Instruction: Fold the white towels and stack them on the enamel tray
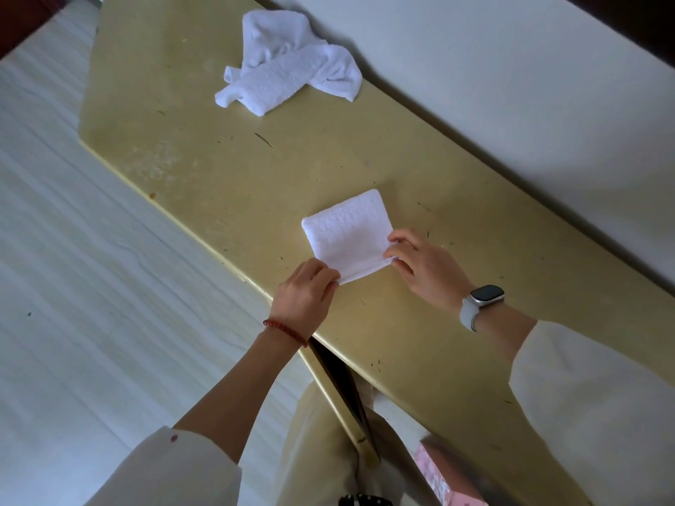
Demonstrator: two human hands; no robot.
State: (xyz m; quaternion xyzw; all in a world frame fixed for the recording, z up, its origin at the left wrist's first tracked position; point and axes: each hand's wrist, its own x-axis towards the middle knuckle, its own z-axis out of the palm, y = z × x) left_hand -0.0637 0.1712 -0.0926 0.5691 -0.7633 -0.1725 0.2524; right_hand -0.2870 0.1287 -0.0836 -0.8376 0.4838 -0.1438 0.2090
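A white towel (pixel 347 235), folded into a small square, lies flat on the yellow table (pixel 226 166). My left hand (pixel 305 292) pinches its near left corner. My right hand (pixel 423 268), with a watch on the wrist, pinches its near right corner. Further along the table sits a heap of crumpled white towels (pixel 288 63), apart from both hands. No enamel tray is in view.
The table runs along a pale wall (pixel 511 104) on the right. Pale wood-grain floor (pixel 91 268) lies to the left. A pink object (pixel 445 476) shows at the bottom, below the table's edge.
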